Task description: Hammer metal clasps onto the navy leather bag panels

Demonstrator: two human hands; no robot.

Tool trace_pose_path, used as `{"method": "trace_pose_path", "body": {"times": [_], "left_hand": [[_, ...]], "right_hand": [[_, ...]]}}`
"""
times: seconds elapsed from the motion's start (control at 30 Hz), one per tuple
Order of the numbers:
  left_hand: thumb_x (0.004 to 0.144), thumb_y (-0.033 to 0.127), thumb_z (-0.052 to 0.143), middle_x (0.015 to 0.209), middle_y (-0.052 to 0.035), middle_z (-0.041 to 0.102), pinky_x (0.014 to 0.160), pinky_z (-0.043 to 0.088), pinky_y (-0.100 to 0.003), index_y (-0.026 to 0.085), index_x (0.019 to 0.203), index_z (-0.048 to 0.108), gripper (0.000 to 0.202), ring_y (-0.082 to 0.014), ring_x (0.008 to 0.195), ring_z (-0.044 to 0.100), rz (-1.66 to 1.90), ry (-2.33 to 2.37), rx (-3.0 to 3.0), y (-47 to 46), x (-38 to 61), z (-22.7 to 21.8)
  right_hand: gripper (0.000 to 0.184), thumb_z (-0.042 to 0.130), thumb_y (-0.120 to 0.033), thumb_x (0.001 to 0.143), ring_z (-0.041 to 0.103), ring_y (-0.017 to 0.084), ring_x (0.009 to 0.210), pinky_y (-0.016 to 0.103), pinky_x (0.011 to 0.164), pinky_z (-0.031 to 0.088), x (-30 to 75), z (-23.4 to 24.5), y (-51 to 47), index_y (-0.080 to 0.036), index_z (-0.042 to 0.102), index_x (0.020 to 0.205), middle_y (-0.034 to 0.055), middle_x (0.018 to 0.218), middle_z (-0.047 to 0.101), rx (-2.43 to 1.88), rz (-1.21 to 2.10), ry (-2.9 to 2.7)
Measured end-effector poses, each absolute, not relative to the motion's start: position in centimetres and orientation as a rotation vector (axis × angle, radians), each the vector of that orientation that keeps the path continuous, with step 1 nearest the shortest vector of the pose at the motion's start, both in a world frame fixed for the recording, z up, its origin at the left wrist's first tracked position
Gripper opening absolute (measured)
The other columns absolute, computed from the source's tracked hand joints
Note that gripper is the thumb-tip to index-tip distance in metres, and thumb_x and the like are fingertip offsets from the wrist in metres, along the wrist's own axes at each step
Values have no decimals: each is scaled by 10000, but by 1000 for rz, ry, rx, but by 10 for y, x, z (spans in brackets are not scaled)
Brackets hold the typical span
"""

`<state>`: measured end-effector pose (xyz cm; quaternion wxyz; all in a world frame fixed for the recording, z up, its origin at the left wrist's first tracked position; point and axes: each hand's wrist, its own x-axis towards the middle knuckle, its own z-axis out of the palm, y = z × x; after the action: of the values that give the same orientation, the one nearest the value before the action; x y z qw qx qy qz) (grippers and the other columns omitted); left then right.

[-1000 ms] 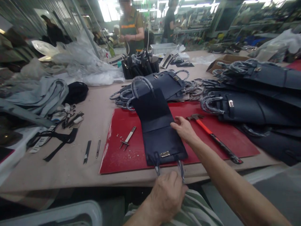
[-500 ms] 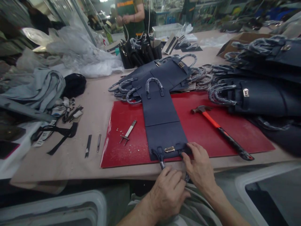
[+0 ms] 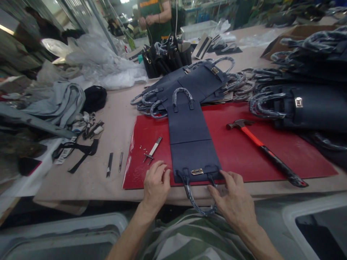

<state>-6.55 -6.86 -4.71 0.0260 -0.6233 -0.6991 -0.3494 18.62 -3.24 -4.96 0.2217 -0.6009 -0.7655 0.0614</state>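
Observation:
A long dark blue leather bag panel (image 3: pixel 193 155) lies flat, with a metal turn-lock plate (image 3: pixel 197 171) near its front end. From that end a plastic-wrapped handle (image 3: pixel 195 206) hangs over the table edge. My left hand (image 3: pixel 157 182) is beside the panel's left edge, fingers loosely bent and holding nothing visible. My right hand (image 3: pixel 234 195) is at the front right corner, its forefinger touching the panel edge and its thumb apart, close to the handle. A second wrapped handle (image 3: pixel 182 93) is at the panel's far end.
Beneath the panel is a red board (image 3: pixel 271 159) bearing a claw hammer (image 3: pixel 260 146) and a pronged metal tool (image 3: pixel 154 150). Stacked blue bag pieces (image 3: pixel 322 104) stand right; more bag pieces (image 3: pixel 200 81) lie behind. Two slim tools (image 3: pixel 109 164) lie left. A person (image 3: pixel 155 20) stands across the table.
My left hand has let go of the near handle and moved left beside the panel. The handle now hangs free in a loop. My right hand stays at the corner, its thumb slightly lower.

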Motion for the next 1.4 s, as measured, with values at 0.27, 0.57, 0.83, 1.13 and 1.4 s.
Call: {"method": "trace_pose_path", "body": {"times": [0.27, 0.57, 0.83, 1.13, 1.4], "left_hand": [[882, 103, 608, 1241, -107, 637, 980, 486, -445, 181, 1165, 625, 294, -266, 1141, 573, -884, -1955, -2501, -65, -65, -29], [905, 112, 588, 1092, -98, 657, 890, 516, -407, 169, 1066, 649, 181, -249, 1026, 577, -723, -1823, -2683, -58, -61, -34], [951, 81, 480, 1019, -103, 678, 845, 539, -357, 158, 1031, 666, 217, -219, 962, 596, -883, -1607, -2643, -54, -67, -42], [949, 83, 468, 988, -95, 698, 856, 567, -337, 155, 1054, 610, 191, -200, 948, 651, -1233, -1707, -2358, -57, -61, -60], [927, 199, 498, 979, -62, 733, 836, 564, -302, 178, 1094, 603, 199, -193, 917, 710, -1497, -2265, -1956, -58, -49, -58]], "right_hand": [[430, 562, -479, 879, 633, 252, 801, 369, 553, 549, 183, -50, -39, -170, 568, 1178, 128, 1110, 539, -1736, 317, -2042], [381, 554, -458, 874, 629, 237, 768, 362, 551, 535, 183, -49, -37, -197, 558, 1151, 114, 1099, 544, -1744, 352, -2038], [349, 576, -382, 849, 633, 206, 718, 375, 606, 558, 181, -47, -38, -193, 566, 1143, 105, 1102, 543, -1748, 442, -1965], [330, 579, -350, 842, 611, 172, 650, 353, 591, 520, 179, -44, -39, -192, 570, 1131, 93, 1087, 551, -1756, 487, -1928], [250, 632, -368, 856, 583, 322, 968, 440, 772, 488, 176, -29, -19, -183, 613, 1022, 150, 1119, 610, -1654, 94, -2276]]}}
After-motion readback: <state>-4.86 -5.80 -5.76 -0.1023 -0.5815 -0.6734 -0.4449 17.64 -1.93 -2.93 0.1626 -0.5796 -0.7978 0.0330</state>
